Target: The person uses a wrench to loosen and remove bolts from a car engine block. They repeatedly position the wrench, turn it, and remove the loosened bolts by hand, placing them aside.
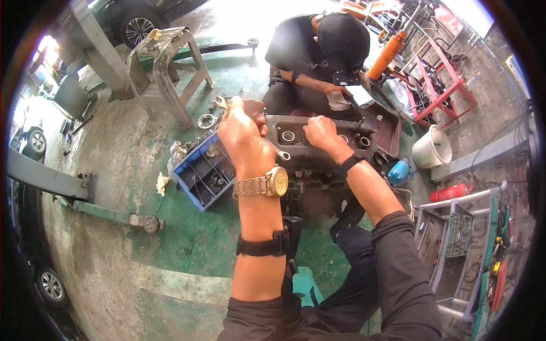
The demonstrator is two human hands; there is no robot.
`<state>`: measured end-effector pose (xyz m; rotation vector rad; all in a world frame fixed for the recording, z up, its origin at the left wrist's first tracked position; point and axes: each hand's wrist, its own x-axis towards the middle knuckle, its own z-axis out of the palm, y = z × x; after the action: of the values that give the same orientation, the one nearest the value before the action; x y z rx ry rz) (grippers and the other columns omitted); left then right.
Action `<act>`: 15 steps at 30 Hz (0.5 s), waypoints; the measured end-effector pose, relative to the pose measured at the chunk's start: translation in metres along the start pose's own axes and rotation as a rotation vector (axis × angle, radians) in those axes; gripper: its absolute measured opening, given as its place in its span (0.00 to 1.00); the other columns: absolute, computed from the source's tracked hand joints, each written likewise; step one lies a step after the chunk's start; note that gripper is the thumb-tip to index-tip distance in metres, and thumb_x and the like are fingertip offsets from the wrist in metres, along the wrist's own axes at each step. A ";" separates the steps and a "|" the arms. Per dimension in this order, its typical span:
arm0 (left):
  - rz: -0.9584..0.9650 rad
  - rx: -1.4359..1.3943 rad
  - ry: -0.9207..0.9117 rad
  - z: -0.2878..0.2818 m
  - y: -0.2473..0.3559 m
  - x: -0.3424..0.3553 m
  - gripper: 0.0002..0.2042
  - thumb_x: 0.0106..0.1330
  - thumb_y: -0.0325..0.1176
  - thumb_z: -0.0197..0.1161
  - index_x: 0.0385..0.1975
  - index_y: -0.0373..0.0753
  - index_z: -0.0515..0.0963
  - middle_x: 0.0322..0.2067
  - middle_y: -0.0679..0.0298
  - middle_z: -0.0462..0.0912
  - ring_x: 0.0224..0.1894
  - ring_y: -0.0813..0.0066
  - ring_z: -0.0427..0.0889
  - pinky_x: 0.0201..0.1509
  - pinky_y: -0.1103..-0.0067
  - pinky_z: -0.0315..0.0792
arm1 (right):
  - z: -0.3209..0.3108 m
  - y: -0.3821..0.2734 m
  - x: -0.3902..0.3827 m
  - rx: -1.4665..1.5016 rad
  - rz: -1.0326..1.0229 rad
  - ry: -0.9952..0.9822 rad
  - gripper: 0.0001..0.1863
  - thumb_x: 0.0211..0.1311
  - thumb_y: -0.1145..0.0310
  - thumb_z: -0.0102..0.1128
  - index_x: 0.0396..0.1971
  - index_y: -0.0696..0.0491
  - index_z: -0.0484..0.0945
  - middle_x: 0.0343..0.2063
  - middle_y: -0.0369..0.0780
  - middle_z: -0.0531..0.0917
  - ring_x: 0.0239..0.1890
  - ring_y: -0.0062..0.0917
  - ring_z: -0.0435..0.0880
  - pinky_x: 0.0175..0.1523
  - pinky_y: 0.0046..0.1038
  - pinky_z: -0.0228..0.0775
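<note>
Wrench (278, 150) gripped in left hand (243, 129); engine cover (304, 151) under curled right hand (323, 133), grip unclear.

Nothing fully legible. Pale lettering (319, 65) sits on the co-worker's black shirt (287, 48), right beside the cap (344, 42); small and blurred, can't spell it out. Gold watch dial (278, 182) on the left wrist: marks too fine to read. Wrench (282, 154) in the left hand (242, 131): any stamping too small to tell. White sheet (359, 95) near the co-worker: washed out. Red cylinder (448, 193), blue container (400, 171): too small to make out any markings.
</note>
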<state>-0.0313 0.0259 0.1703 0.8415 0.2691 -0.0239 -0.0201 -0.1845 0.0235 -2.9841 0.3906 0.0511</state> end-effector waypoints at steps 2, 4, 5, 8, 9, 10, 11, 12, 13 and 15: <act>-0.002 0.003 0.006 0.001 0.001 0.000 0.12 0.70 0.37 0.54 0.31 0.33 0.74 0.27 0.56 0.79 0.21 0.76 0.71 0.20 0.81 0.61 | 0.001 0.002 0.002 -0.026 -0.041 0.007 0.15 0.60 0.60 0.59 0.31 0.58 0.84 0.35 0.51 0.85 0.40 0.44 0.85 0.46 0.40 0.77; -0.005 0.001 0.011 0.001 0.000 0.000 0.12 0.70 0.36 0.54 0.31 0.33 0.74 0.27 0.57 0.79 0.21 0.75 0.71 0.20 0.81 0.61 | 0.001 0.004 0.002 -0.025 -0.067 0.011 0.14 0.59 0.62 0.59 0.30 0.58 0.84 0.34 0.51 0.85 0.40 0.44 0.85 0.46 0.40 0.77; -0.014 0.013 0.013 0.002 0.000 0.000 0.12 0.71 0.36 0.53 0.30 0.33 0.74 0.27 0.57 0.79 0.21 0.75 0.71 0.20 0.81 0.60 | 0.000 0.004 0.001 -0.019 -0.099 0.020 0.14 0.58 0.62 0.59 0.30 0.58 0.84 0.33 0.50 0.85 0.40 0.43 0.85 0.46 0.40 0.77; -0.020 0.022 0.006 0.003 -0.001 0.000 0.12 0.71 0.36 0.52 0.30 0.33 0.73 0.27 0.57 0.79 0.21 0.75 0.70 0.20 0.80 0.60 | -0.004 0.005 -0.001 -0.028 -0.133 0.037 0.12 0.57 0.64 0.60 0.30 0.58 0.84 0.32 0.50 0.85 0.40 0.43 0.85 0.46 0.39 0.77; -0.029 0.030 0.013 0.003 -0.001 0.001 0.12 0.71 0.36 0.52 0.30 0.33 0.73 0.26 0.57 0.79 0.21 0.75 0.70 0.20 0.80 0.60 | -0.005 0.005 0.000 -0.025 -0.144 0.023 0.12 0.57 0.64 0.60 0.30 0.58 0.84 0.32 0.50 0.85 0.40 0.43 0.85 0.46 0.39 0.77; -0.030 0.032 0.014 0.004 -0.001 0.002 0.12 0.72 0.36 0.52 0.30 0.33 0.73 0.26 0.57 0.79 0.21 0.75 0.70 0.20 0.80 0.60 | -0.007 0.005 0.000 -0.019 -0.161 0.015 0.12 0.57 0.64 0.60 0.30 0.58 0.84 0.32 0.50 0.85 0.40 0.43 0.85 0.46 0.39 0.77; -0.029 0.030 0.012 0.004 -0.002 0.002 0.12 0.72 0.36 0.52 0.30 0.33 0.73 0.26 0.57 0.79 0.21 0.75 0.70 0.20 0.80 0.60 | -0.009 0.006 0.000 -0.012 -0.181 0.012 0.11 0.57 0.65 0.60 0.30 0.58 0.84 0.32 0.50 0.85 0.40 0.43 0.85 0.46 0.39 0.77; -0.030 0.034 0.010 0.004 -0.002 0.002 0.13 0.72 0.36 0.52 0.30 0.33 0.73 0.26 0.57 0.79 0.21 0.75 0.70 0.20 0.80 0.60 | -0.010 0.006 0.001 -0.012 -0.177 -0.015 0.11 0.57 0.65 0.60 0.30 0.58 0.84 0.33 0.50 0.85 0.40 0.43 0.85 0.46 0.39 0.77; -0.030 0.033 0.005 0.004 -0.002 0.003 0.13 0.72 0.36 0.52 0.30 0.33 0.73 0.26 0.57 0.79 0.21 0.75 0.70 0.20 0.80 0.60 | -0.011 0.006 0.002 -0.011 -0.177 -0.034 0.11 0.57 0.65 0.60 0.31 0.58 0.84 0.33 0.50 0.85 0.40 0.43 0.85 0.47 0.40 0.77; -0.026 0.029 0.011 0.004 -0.002 0.002 0.13 0.72 0.36 0.51 0.29 0.34 0.74 0.24 0.59 0.78 0.20 0.76 0.70 0.18 0.81 0.59 | -0.014 0.006 0.003 -0.017 -0.188 -0.072 0.12 0.58 0.65 0.60 0.32 0.58 0.84 0.34 0.50 0.85 0.41 0.43 0.84 0.47 0.40 0.76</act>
<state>-0.0283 0.0217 0.1706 0.8670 0.2910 -0.0473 -0.0184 -0.1932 0.0360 -3.0098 0.1016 0.1431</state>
